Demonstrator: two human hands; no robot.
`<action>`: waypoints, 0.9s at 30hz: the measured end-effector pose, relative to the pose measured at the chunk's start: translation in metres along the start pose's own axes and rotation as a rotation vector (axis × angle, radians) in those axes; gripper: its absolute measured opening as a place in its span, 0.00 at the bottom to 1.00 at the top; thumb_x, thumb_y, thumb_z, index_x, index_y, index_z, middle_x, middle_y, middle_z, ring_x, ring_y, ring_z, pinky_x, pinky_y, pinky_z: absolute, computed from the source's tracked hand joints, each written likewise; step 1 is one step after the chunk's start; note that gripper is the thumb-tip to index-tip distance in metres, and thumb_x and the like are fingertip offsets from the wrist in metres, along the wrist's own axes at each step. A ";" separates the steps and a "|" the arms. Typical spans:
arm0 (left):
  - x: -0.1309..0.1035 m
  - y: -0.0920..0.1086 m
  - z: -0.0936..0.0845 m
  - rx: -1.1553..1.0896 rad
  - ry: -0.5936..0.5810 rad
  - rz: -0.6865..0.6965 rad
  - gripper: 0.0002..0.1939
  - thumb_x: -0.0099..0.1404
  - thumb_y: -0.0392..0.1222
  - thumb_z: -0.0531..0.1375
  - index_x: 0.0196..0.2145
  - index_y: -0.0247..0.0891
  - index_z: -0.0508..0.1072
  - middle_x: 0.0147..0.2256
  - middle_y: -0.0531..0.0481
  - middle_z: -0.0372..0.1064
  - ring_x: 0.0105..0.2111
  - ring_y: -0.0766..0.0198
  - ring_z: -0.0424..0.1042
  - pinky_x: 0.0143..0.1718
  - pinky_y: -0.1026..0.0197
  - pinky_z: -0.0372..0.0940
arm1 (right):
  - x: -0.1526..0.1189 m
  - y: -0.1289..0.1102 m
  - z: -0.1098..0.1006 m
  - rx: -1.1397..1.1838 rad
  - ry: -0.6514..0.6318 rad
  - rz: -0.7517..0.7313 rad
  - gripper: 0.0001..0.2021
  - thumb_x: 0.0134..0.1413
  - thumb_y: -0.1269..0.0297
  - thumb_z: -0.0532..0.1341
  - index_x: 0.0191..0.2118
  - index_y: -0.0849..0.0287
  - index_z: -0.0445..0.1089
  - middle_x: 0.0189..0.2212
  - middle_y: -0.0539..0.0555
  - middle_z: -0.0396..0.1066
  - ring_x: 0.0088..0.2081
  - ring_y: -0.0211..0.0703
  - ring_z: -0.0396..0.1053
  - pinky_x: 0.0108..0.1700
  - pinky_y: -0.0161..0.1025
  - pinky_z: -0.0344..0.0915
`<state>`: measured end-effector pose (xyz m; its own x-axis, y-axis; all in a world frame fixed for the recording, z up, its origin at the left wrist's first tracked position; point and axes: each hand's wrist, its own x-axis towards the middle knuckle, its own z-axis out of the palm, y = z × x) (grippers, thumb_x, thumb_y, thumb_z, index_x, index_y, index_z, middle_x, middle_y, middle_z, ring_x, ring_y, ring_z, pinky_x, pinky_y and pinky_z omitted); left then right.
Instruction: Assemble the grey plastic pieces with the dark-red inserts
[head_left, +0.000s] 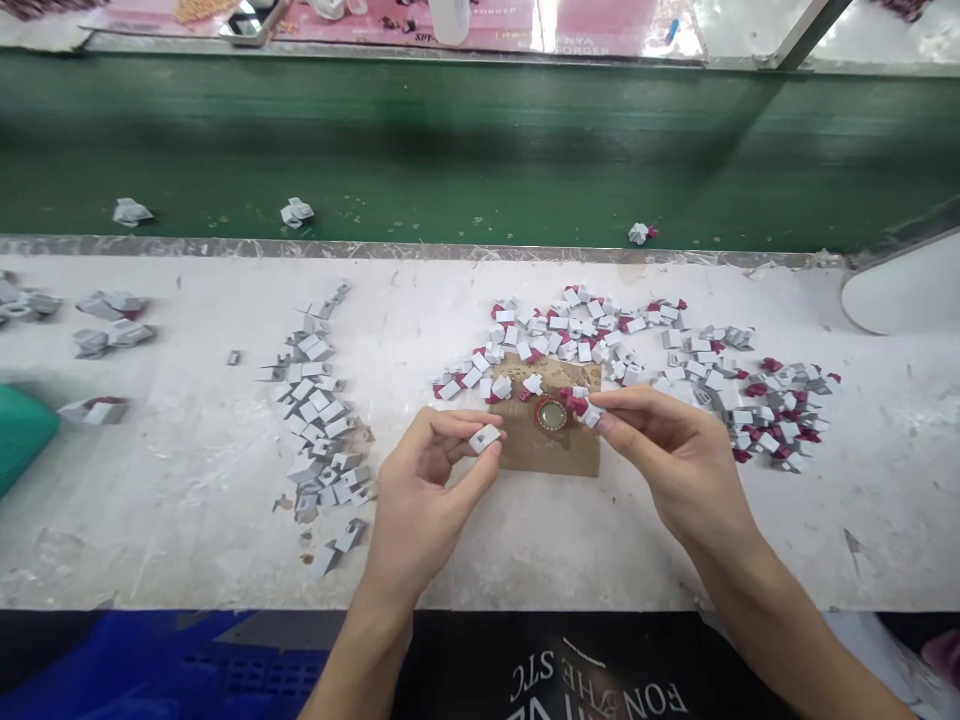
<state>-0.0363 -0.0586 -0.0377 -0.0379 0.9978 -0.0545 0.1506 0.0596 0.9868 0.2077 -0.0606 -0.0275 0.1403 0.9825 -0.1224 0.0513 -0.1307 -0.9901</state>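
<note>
Between the thumb and fingers of my left hand is a small grey plastic block with a hole in its face. My right hand pinches a grey and dark red plastic piece. Both hands are raised over the white table, one on each side of a brown cardboard sheet. On that sheet lies a small round dish with a beaded red rim, just left of the right fingertips. A pile of grey blocks spreads to the left of my left hand.
Grey and dark red pieces lie in an arc behind the cardboard, with another heap at the right. Beyond the table's back edge runs a green belt carrying a few pieces. A green object stands far left, a white rounded one far right.
</note>
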 end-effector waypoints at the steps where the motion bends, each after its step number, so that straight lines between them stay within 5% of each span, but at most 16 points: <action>1: 0.004 0.005 0.004 -0.047 -0.011 -0.010 0.05 0.72 0.39 0.74 0.42 0.44 0.82 0.46 0.48 0.87 0.42 0.60 0.86 0.42 0.59 0.83 | 0.003 -0.001 -0.001 0.082 -0.005 0.060 0.06 0.67 0.62 0.77 0.46 0.42 0.91 0.43 0.50 0.89 0.45 0.48 0.87 0.48 0.46 0.85; 5: 0.024 0.024 0.021 -0.126 -0.094 -0.053 0.07 0.71 0.40 0.76 0.47 0.44 0.88 0.39 0.50 0.87 0.34 0.63 0.84 0.35 0.61 0.82 | 0.012 -0.005 -0.003 0.354 -0.056 0.195 0.06 0.64 0.55 0.80 0.45 0.42 0.91 0.47 0.50 0.91 0.46 0.49 0.88 0.57 0.51 0.84; 10: 0.038 0.035 0.037 -0.234 -0.283 -0.098 0.10 0.74 0.42 0.73 0.52 0.46 0.89 0.49 0.47 0.89 0.43 0.58 0.87 0.45 0.55 0.86 | 0.013 -0.011 -0.003 0.384 -0.086 0.167 0.08 0.63 0.52 0.81 0.47 0.41 0.91 0.51 0.51 0.91 0.56 0.55 0.87 0.64 0.57 0.83; 19: 0.043 0.034 0.042 -0.235 -0.359 -0.183 0.08 0.71 0.42 0.74 0.48 0.46 0.89 0.45 0.47 0.88 0.42 0.54 0.87 0.47 0.49 0.87 | 0.012 -0.011 -0.002 0.246 -0.061 0.058 0.05 0.66 0.55 0.79 0.46 0.44 0.90 0.46 0.52 0.91 0.50 0.54 0.89 0.55 0.55 0.88; 27: 0.052 0.037 0.033 -0.189 -0.466 -0.124 0.03 0.68 0.39 0.76 0.40 0.45 0.89 0.42 0.46 0.86 0.42 0.54 0.87 0.45 0.50 0.87 | 0.014 -0.022 -0.010 0.062 -0.219 0.016 0.05 0.72 0.62 0.74 0.47 0.47 0.91 0.41 0.53 0.87 0.42 0.48 0.86 0.43 0.45 0.86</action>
<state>-0.0003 -0.0039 -0.0090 0.4065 0.8932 -0.1923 -0.0099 0.2148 0.9766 0.2182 -0.0451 -0.0065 -0.0781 0.9866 -0.1435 -0.0110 -0.1448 -0.9894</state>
